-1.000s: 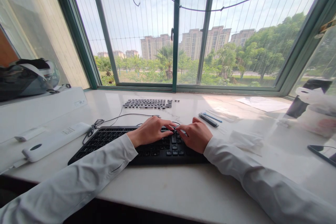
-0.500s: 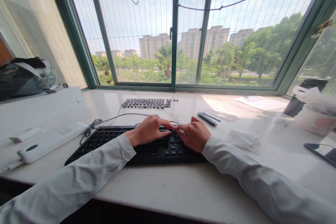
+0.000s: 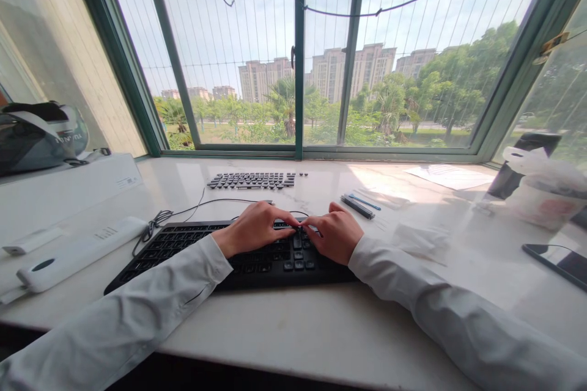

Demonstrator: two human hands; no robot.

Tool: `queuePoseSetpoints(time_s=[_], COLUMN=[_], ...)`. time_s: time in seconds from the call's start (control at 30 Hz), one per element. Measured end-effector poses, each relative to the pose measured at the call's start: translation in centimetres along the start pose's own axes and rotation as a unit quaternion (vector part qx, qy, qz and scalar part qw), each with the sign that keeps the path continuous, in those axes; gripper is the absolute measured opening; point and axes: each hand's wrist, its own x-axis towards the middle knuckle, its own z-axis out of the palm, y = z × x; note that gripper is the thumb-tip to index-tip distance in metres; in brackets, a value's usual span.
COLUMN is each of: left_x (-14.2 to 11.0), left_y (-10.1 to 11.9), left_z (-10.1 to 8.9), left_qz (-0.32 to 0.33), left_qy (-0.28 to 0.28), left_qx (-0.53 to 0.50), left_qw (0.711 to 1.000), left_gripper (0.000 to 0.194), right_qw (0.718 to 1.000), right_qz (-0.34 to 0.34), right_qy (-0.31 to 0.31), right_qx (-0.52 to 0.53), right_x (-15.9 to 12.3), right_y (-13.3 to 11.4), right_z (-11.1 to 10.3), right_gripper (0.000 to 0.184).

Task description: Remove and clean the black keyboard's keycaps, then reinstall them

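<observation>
A black keyboard [image 3: 160, 253] lies across the counter under both my hands, with many bare switch sockets showing on its left part. My left hand [image 3: 252, 229] reaches over its middle, thumb and forefinger closed in a pinch. From the other side my right hand [image 3: 338, 235] pinches at the same spot, above the upper keys right of centre. The fingertips meet there and cover whatever is between them. Fitted keycaps [image 3: 298, 256] show just below the fingers. Behind the keyboard, loose black keycaps [image 3: 251, 180] are laid out in rows.
A blue stick tool [image 3: 365, 201] and a dark bundle of thin tools [image 3: 358, 206] lie right of the keyboard. Leftward are a coiled cable [image 3: 158, 218], a white power strip [image 3: 85, 253] and a helmet [image 3: 43, 134]. A phone [image 3: 557, 264] and bagged tub [image 3: 543, 201] are at right.
The camera view has turned a little, so everything sits slightly further left. Both hands keep their pinch at the same spot on the keyboard.
</observation>
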Motion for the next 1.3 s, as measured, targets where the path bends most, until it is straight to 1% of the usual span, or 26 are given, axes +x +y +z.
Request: queuePoseSetpoints(time_s=[0.2, 0.37, 0.6, 0.7, 1.03, 1.3], left_x=[0.0, -0.04, 0.11, 0.14, 0.04, -0.01], left_y=[-0.11, -0.36, -0.55, -0.41, 0.0, -0.45], left_z=[-0.02, 0.22, 0.58, 0.66, 0.3, 0.23], left_qz=[0.023, 0.041, 0.019, 0.009, 0.026, 0.029], left_qy=[-0.021, -0.017, -0.02, -0.013, 0.004, -0.011], left_qx=[-0.009, 0.0, -0.015, -0.018, -0.027, -0.032], left_qw=[0.999, 0.999, 1.0, 1.0, 0.999, 0.999], left_gripper=[0.023, 0.025, 0.024, 0.023, 0.024, 0.024], right_qw=[1.0, 1.0, 1.0, 1.0, 1.0, 1.0], right_qz=[-0.002, -0.003, -0.003, -0.004, -0.001, 0.003], right_qy=[0.007, 0.009, 0.006, 0.008, 0.014, -0.012], right_qx=[0.005, 0.013, 0.011, 0.01, 0.009, 0.003], right_x=[0.1, 0.03, 0.06, 0.08, 0.1, 0.09], right_y=[0.09, 0.16, 0.14, 0.08, 0.18, 0.05], right_z=[0.28, 0.41, 0.39, 0.39, 0.51, 0.13], right_gripper=[0.032, 0.032, 0.032, 0.034, 0.034, 0.035])
